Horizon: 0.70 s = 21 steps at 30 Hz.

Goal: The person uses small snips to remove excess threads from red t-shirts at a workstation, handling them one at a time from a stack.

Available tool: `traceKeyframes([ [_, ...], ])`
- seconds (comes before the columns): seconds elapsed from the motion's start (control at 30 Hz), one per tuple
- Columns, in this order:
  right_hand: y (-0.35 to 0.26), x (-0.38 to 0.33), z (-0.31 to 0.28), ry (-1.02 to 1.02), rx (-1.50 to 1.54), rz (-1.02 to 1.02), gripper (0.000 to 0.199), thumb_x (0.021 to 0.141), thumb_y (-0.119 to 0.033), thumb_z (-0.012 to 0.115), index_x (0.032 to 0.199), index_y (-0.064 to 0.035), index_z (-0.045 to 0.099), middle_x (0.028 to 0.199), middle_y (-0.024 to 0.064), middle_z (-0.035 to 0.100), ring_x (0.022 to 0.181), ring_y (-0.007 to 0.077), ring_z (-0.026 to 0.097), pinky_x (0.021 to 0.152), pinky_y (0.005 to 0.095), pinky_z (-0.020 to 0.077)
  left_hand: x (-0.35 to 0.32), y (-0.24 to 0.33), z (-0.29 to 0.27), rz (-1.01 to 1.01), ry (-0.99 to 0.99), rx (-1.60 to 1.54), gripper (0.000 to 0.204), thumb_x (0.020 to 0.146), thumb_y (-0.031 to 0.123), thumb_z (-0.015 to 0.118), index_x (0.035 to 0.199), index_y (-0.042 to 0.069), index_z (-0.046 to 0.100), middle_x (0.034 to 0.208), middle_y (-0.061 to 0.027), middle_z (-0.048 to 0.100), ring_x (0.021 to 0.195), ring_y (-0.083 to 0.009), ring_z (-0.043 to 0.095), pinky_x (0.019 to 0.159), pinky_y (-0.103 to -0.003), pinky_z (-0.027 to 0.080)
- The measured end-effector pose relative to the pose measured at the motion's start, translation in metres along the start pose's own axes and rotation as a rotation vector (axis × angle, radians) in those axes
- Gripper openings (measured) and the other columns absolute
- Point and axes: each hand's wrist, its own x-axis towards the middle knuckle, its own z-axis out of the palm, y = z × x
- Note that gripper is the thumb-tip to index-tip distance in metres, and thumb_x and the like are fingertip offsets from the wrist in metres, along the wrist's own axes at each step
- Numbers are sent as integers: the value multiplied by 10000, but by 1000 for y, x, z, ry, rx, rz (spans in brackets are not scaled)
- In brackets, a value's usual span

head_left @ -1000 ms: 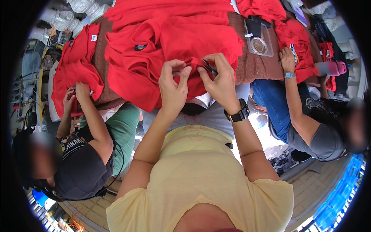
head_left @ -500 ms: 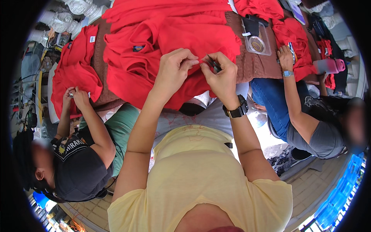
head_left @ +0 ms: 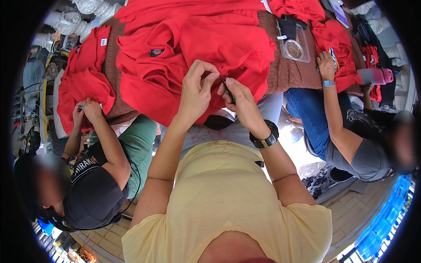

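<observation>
Over the near edge of the table a red shirt (head_left: 153, 87) lies spread in loose folds, a dark label at its neck. My left hand (head_left: 195, 92) is closed, thumb and fingertips pinching a small raised bit of the red cloth. Close to its right, my right hand (head_left: 243, 103) is wrapped round small dark thread snips (head_left: 230, 93). Their tips point up at the pinched spot; whether the blades touch cloth or a thread is too small to tell.
Beside me on the left, a person handles another red garment (head_left: 87, 65); on the right, a person's hand (head_left: 325, 65) rests on more red cloth. A clear plastic tray (head_left: 302, 55) holds a round item. A pink-capped bottle (head_left: 377, 76) is at the far right.
My right hand has come down and turned, the snips now pointing upward beside my left fingertips. My left hand has lowered slightly and pinches at the cloth.
</observation>
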Motion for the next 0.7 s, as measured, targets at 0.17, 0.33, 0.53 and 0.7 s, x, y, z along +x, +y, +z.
traceKeyframes([
  [0.17, -1, 11, -2, -25, 83, 56, 436, 1075, -393, 438, 825, -58, 560, 676, -52, 377, 537, 42, 298, 477, 225, 232, -3, 9, -3, -26, -5, -7, 37, 948, -16, 620, 923, -19, 593, 932, -82, 559, 881, -180, 588, 822, -297, 471],
  [0.33, 6, 25, -5, -103, 175, 94, 411, 1060, -409, 457, 835, -77, 543, 641, -52, 376, 492, 51, 269, 469, 236, 183, -3, 0, -2, 97, 45, 58, 30, 922, -38, 625, 911, -26, 600, 940, -111, 576, 813, -227, 612, 756, -320, 491],
  [0.53, -20, 2, -12, 16, 21, -132, 328, 1038, -329, 541, 859, -54, 538, 642, -34, 388, 528, 55, 309, 494, 243, 255, -21, 26, -42, -243, -270, 190, 56, 944, 32, 657, 958, -19, 639, 841, -48, 625, 824, -136, 611, 770, -282, 503],
  [0.7, -29, 7, -16, 183, -544, -391, 276, 958, -80, 661, 1224, -15, 624, 752, 20, 570, 720, 53, 505, 640, 246, 411, -29, 13, -20, -358, -134, 41, 202, 960, 82, 678, 1112, -47, 644, 916, -45, 652, 832, -101, 631, 771, -264, 549],
])
